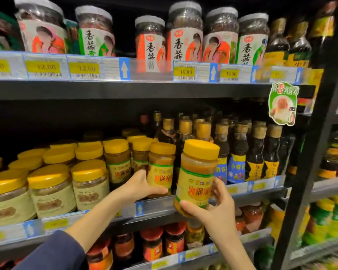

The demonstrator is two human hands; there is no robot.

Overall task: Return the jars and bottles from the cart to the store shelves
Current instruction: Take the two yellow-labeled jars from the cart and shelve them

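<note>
Yellow shelf-edge price tags [87,68] high above the fingers read 12.00; others [185,72] read 19.90. Tall white-lidded clear jars [150,45] above them read 香菇.

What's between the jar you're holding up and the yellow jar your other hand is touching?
Nothing yellow. In the head view, the gap between the held jar and the shelf jar shows only a dark bottle standing further back.

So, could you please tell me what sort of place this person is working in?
Most likely a grocery store aisle: stocked shelves with yellow price tags, rows of identical yellow-lidded jars and dark sauce bottles.
</note>
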